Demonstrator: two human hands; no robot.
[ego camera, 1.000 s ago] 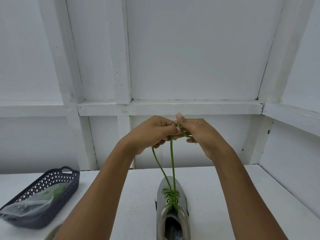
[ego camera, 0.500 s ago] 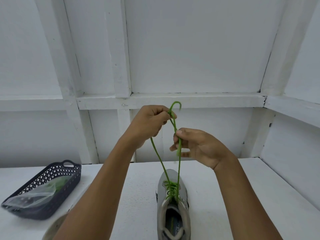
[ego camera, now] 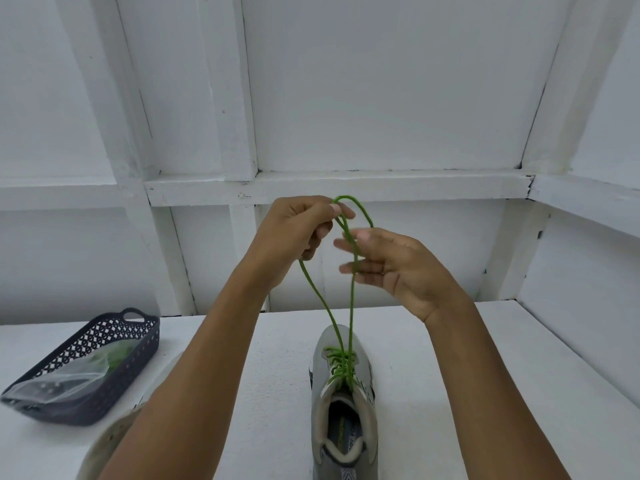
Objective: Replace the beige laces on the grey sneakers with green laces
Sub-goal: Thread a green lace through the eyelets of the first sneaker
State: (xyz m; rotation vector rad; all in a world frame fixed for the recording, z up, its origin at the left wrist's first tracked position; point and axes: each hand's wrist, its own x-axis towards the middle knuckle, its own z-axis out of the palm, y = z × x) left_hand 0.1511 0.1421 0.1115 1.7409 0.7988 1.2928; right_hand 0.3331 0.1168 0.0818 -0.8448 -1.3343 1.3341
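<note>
A grey sneaker (ego camera: 341,403) stands on the white table (ego camera: 433,375), toe pointing away, with a green lace (ego camera: 341,365) threaded through its eyelets. Two lace ends rise from it to my hands. My left hand (ego camera: 298,233) pinches the lace between thumb and fingers, and a small loop stands above that pinch. My right hand (ego camera: 391,268) is beside it, fingers stretched out towards the left, with the lace running across them. A second sneaker (ego camera: 110,441) shows at the lower left, mostly hidden by my left forearm.
A dark perforated basket (ego camera: 138,336) sits at the left of the table and holds a clear plastic bag (ego camera: 65,379) with something green inside. White wall beams and a ledge (ego camera: 346,185) rise right behind the table.
My hands, joined a second ago, moved apart. The left hand stayed high with a loop of lace, which has grown. The right hand dropped lower and its fingers have straightened.
</note>
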